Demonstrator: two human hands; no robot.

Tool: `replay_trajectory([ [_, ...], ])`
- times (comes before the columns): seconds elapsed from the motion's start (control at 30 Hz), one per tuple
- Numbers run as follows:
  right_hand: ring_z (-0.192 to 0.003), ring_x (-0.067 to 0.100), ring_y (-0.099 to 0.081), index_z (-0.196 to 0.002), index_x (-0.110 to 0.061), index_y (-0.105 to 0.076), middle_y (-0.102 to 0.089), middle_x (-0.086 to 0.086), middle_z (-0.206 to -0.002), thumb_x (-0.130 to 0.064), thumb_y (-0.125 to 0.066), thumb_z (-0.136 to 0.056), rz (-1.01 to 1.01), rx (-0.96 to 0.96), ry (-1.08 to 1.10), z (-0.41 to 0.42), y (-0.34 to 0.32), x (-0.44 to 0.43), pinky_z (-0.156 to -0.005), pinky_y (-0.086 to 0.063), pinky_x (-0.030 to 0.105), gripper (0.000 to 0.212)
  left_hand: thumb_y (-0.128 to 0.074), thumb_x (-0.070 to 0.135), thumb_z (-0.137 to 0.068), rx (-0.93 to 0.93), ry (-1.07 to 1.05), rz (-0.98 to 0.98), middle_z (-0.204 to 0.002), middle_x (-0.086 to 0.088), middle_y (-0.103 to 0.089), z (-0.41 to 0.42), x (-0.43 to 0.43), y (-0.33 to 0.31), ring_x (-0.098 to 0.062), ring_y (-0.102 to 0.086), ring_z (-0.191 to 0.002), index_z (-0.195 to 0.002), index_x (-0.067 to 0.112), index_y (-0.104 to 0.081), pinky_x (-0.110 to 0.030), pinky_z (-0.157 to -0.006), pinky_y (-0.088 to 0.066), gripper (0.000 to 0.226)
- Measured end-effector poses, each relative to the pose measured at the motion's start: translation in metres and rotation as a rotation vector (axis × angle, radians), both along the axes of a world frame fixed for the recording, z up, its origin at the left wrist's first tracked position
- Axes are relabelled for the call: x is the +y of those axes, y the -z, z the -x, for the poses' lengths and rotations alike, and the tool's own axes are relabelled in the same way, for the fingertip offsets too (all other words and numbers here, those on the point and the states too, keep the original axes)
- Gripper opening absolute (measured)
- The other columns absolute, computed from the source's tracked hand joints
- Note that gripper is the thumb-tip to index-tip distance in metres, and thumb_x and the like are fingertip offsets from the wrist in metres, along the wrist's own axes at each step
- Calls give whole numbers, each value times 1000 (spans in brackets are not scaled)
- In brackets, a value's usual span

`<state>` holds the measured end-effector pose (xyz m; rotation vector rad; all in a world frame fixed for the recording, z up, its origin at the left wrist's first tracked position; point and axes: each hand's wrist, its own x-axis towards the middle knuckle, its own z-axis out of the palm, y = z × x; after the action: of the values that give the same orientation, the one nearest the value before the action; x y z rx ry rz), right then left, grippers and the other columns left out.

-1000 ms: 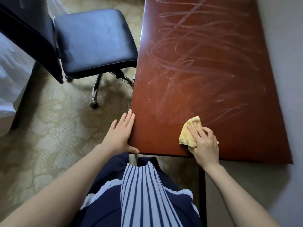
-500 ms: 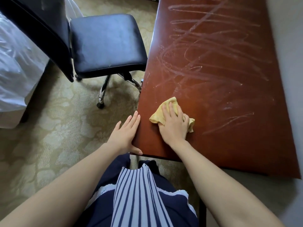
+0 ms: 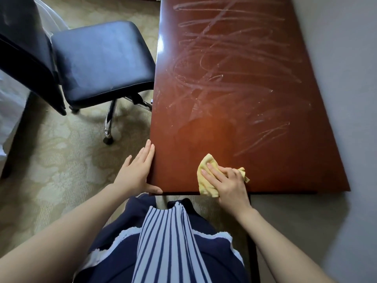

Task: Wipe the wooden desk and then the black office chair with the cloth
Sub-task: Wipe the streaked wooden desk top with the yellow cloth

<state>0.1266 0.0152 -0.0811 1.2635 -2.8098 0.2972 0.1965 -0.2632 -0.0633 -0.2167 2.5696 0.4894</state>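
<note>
Head view, single frame.

- Long red-brown polished wooden desk [image 3: 234,99] ran from lower centre to the top of the frame. Pale dusty streaks and loops covered its middle and upper part. The strip nearest the person showed few marks.
- Small crumpled yellow cloth [image 3: 208,159] lay on the desk at its near edge, lower centre-right, one fold hanging just over that edge.
- Right hand [image 3: 226,182] rested on top of the cloth with its fingers [image 3: 212,173] stretched toward the upper left, pressing it onto the wood instead of gripping it. Whether the thumb or outer fingers tucked a fold could not be told. Judgement: a flat press spreads the cloth and keeps it rubbing the surface.
- Left hand [image 3: 136,172] held nothing. Its fingers lay straight along the desk's left edge and its thumb along the near edge, cupping the corner. Judgement: a brace for the body while leaning in to wipe.
- Black padded office chair [image 3: 102,60] stood upper left on a patterned beige carpet [image 3: 61,160], its seat edge close beside the desk, well apart from both hands and the cloth.
- Grey wall [image 3: 336,78] bordered the desk on the right.

Judgement: the desk stage was in hand, with the streaked far part left to wipe and the chair not yet begun.
</note>
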Motion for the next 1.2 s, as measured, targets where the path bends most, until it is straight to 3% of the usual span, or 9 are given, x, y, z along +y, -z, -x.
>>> replay_trajectory([
  [0.23, -78, 33, -58, -120, -14, -66, -64, 10, -122, -1, -85, -61, -16, -33, 263, 51, -14, 50, -64, -48, 40, 64, -74, 64, -64, -20, 18, 27, -154, -1, 33, 5, 3, -4, -15, 8, -147, -147, 12, 23, -44, -118, -5, 138],
  [0.4, -98, 33, -47, -133, -20, -55, -54, 10, -136, -2, -69, -77, -45, -153, 496, 103, -16, 41, -86, -41, 44, 60, -72, 65, -65, -50, 69, 102, -156, -3, 29, 9, 1, -8, -17, 6, -148, -149, 11, 19, -45, -118, -5, 134],
  [0.5, -111, 29, -42, -140, -30, -46, -47, 8, -133, -21, -58, -87, -27, -220, 748, 125, -12, 10, -100, -36, 43, 55, -73, 63, -65, -84, 106, 122, -156, -3, 27, 13, -3, -12, -16, 3, -148, -149, 11, 18, -45, -117, -4, 134],
  [0.57, -111, 31, -43, -141, -31, -44, -45, 9, -128, -28, -55, -88, 11, -231, 816, 126, -11, -21, -101, -33, 42, 53, -75, 60, -65, -107, 115, 108, -156, -2, 27, 15, -7, -14, -15, 2, -148, -149, 12, 18, -45, -117, -4, 134],
  [0.7, -111, 27, -39, -140, -30, -42, -39, -1, -147, -22, -52, -86, -92, -158, 541, 107, -10, -82, -91, -30, 37, 56, -75, 58, -67, -120, 133, 99, -157, 1, 26, 17, -13, -17, -16, 1, -148, -150, 16, 17, -46, -117, -4, 131],
  [0.83, -108, 24, -38, -144, -32, -36, -32, -6, -152, -19, -51, -81, -130, -175, 266, 61, -7, -128, -86, -29, 35, 66, -75, 57, -68, -111, 126, 110, -155, 1, 29, 12, -10, -14, -16, 3, -148, -149, 15, 19, -45, -118, -5, 131],
  [1.0, -97, 27, -47, -138, -25, -49, -45, -2, -145, -11, -59, -75, -72, -190, -14, 9, -8, -118, -84, -31, 35, 65, -74, 60, -67, -90, 104, 87, -154, 4, 32, 7, -9, -11, -16, 10, -147, -148, 17, 22, -45, -118, -5, 133],
  [1.1, -85, 23, -54, -127, -24, -61, -58, -2, -133, -20, -76, -67, -39, -92, -251, -6, -7, -86, -78, -33, 32, 62, -74, 60, -66, -85, 106, 77, -154, 6, 31, 6, -13, -9, -17, 12, -147, -148, 19, 23, -45, -118, -4, 133],
  [1.2, -79, 20, -57, -120, -24, -66, -61, -3, -128, -23, -77, -71, -14, 4, -509, -6, -2, -52, -76, -36, 30, 50, -73, 62, -65, -75, 127, 80, -153, 8, 32, 3, -16, -9, -15, 14, -146, -148, 20, 23, -44, -118, -3, 133],
])
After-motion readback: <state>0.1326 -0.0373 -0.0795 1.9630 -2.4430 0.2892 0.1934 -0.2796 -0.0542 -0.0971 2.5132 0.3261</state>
